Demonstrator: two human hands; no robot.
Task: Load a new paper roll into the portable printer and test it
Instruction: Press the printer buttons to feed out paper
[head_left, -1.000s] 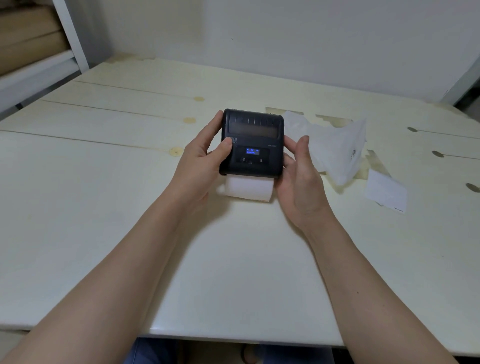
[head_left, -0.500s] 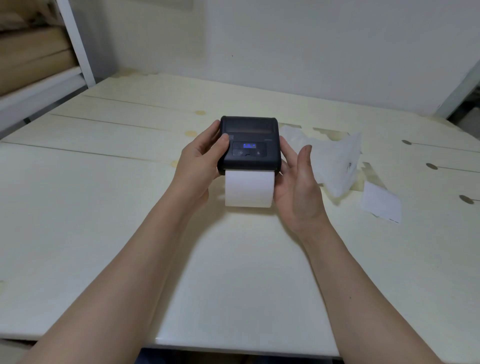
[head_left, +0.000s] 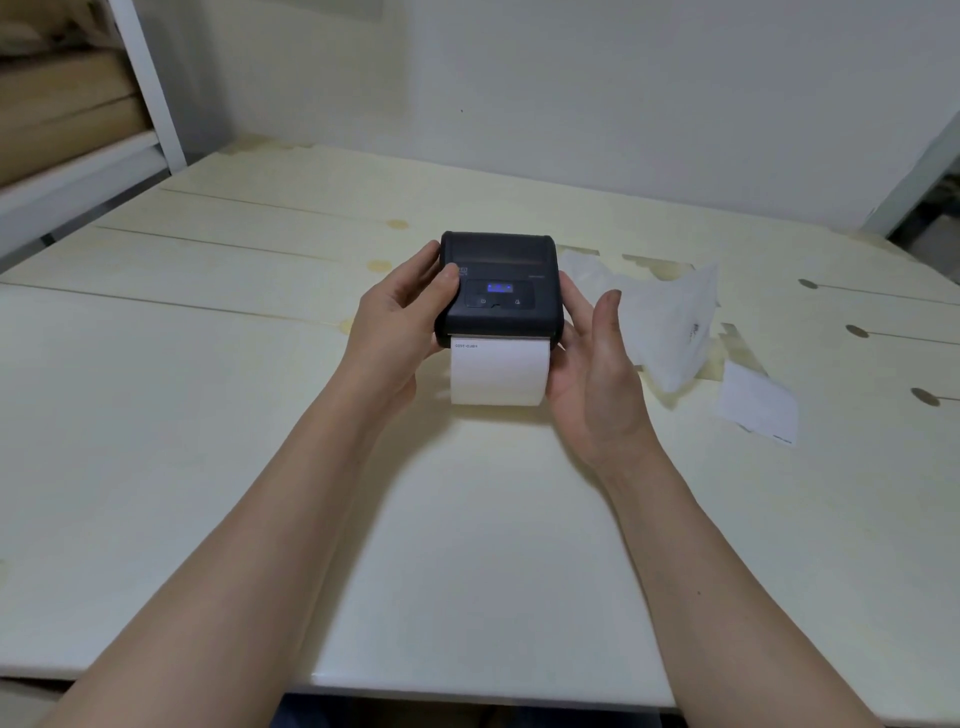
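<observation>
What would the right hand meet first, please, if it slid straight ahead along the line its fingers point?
Probably nothing at once: the right hand points up-table beside the portable printer. The crumpled white wrapper lies just right of that line; depth is unclear.

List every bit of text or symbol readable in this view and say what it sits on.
Paper strip feeding from the printer: one short printed line at its top left, too blurred to quote.
Printer display: blue lit characters, unreadable.
Printer buttons: two small icons, unclear.
White plastic bag: small dark mark, illegible.
Loose paper slip: tiny print at its edge, illegible.
</observation>
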